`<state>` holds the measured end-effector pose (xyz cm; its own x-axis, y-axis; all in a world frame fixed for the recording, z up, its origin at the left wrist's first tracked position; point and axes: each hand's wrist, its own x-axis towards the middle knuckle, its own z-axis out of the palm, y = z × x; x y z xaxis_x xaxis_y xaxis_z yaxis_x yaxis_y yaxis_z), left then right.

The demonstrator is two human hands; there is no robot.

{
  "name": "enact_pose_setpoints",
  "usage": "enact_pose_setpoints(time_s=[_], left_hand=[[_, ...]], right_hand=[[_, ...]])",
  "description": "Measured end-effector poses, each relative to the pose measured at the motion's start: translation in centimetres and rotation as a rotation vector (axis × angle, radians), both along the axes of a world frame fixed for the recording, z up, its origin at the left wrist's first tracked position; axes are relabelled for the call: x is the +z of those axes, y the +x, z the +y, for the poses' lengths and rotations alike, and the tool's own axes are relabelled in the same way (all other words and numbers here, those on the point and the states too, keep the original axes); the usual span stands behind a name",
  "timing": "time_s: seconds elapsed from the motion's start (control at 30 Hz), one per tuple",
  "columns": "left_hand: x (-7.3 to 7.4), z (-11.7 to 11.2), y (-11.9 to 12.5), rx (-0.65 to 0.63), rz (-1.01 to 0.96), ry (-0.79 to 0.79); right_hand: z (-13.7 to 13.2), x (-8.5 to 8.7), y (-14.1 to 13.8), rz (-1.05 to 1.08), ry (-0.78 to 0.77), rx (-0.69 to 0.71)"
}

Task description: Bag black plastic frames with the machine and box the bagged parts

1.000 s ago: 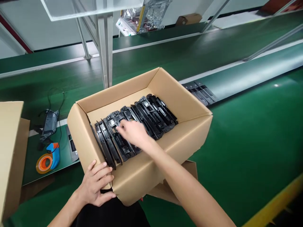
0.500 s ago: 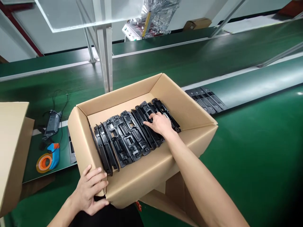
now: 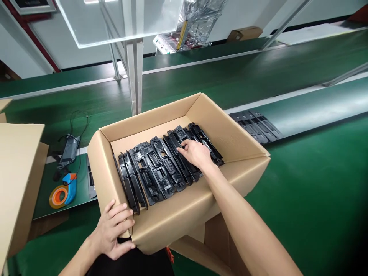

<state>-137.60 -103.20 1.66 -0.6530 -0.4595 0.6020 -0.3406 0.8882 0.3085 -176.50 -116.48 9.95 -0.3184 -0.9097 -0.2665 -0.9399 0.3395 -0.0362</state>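
Observation:
An open cardboard box (image 3: pixel 184 220) sits tilted in front of me, with a row of black plastic panels (image 3: pixel 161 168) standing on edge and leaning inside it. The panels have slots and rectangular cutouts. At the box's near left corner, my left hand (image 3: pixel 113 230) grips the wall, fingers over the outside and thumb lower down. My right hand (image 3: pixel 197 153) reaches over the near wall into the box. Its thumb and fingers are bent together on a panel toward the right end of the row; the fingertips are partly hidden.
More black panels (image 3: pixel 257 126) lie on the green conveyor (image 3: pixel 310 109) behind the box. To the left are a tape dispenser (image 3: pixel 63 193), a black adapter with cable (image 3: pixel 70 147) and another carton (image 3: pixel 21 172). A metal post (image 3: pixel 134 76) rises behind the box.
The whole view has shifted slightly, so things appear a little further right and lower. My right hand's fingers are drawn closer together at the panels. My left hand keeps its hold on the corner.

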Motion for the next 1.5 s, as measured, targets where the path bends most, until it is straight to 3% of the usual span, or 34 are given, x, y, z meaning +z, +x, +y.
enact_pose_setpoints(time_s=[0.17, 0.27, 0.4, 0.57, 0.7, 0.8, 0.93, 1.07, 1.17, 1.27, 1.33, 1.4, 1.5], left_hand=[[0.4, -0.3, -0.1, -0.012, 0.006, -0.008], [0.4, -0.5, 0.0, -0.020, -0.001, -0.012], [0.8, -0.6, -0.2, -0.033, 0.014, 0.013], [1.1, -0.4, -0.2, -0.033, 0.036, 0.081], [1.4, -0.1, 0.3, -0.076, -0.001, 0.188], [3.0, -0.5, 0.3, -0.062, 0.150, 0.359], [6.9, -1.7, -0.6, 0.024, 0.371, 0.841], [10.3, -2.5, -1.1, -0.103, 0.588, 1.204], [11.4, -2.4, -0.5, -0.136, 0.730, 1.365], [11.7, -2.2, 0.6, -0.172, 0.826, 1.502], [11.7, -2.2, 1.2, -0.227, 0.863, 1.570], [11.9, -2.4, 1.7, -0.304, 0.917, 1.611], [12.3, -2.8, 2.1, -0.434, 0.986, 1.591]], right_hand=[[0.0, 0.1, 0.7, -0.001, 0.099, -0.002], [0.1, 0.9, 1.0, -0.006, 0.059, -0.026], [1.5, 3.4, 0.9, -0.122, -0.147, -0.127], [5.6, 7.4, 0.7, -0.355, -0.580, -0.302], [9.2, 9.5, 2.5, -0.693, -0.660, -0.478], [11.0, 10.0, 5.4, -0.921, -0.503, -0.329], [12.2, 10.0, 10.4, -1.076, -0.228, -0.016], [12.9, 9.6, 14.5, -1.177, -0.078, 0.213], [13.6, 9.4, 16.5, -0.970, -0.283, 0.412], [14.3, 9.2, 18.3, -0.522, -0.634, 0.677], [14.6, 9.1, 19.3, -0.297, -0.771, 0.804], [14.8, 8.9, 20.0, -0.219, -0.834, 0.862], [15.0, 8.4, 20.5, -0.238, -0.933, 0.829]])
